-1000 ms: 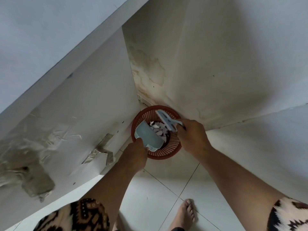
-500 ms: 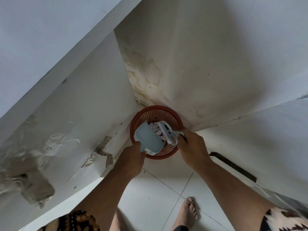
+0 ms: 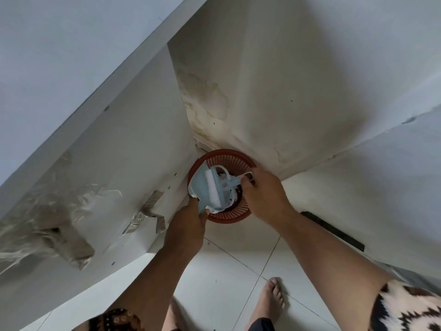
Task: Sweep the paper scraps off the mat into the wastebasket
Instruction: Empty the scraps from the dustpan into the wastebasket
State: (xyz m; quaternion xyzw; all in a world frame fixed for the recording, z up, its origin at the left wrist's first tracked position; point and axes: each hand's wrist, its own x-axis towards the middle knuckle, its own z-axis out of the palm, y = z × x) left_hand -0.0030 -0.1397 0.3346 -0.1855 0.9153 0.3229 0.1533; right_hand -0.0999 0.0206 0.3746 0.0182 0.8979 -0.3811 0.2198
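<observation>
Moved into pale blue plastic dustpan [image 3: 198, 186] (my left hand [image 3: 188, 228] gripping): white-bristled brush [image 3: 212, 189] (right hand [image 3: 265, 197] gripping), above red mesh wastebasket [image 3: 229, 219], mid-frame.

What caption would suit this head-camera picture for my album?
Above a red wastebasket, left hand holds dustpan, right hand brush.

A single head-worn wide-angle view looks steeply down, close over the wastebasket [image 3: 229, 187] in a wall corner.
</observation>
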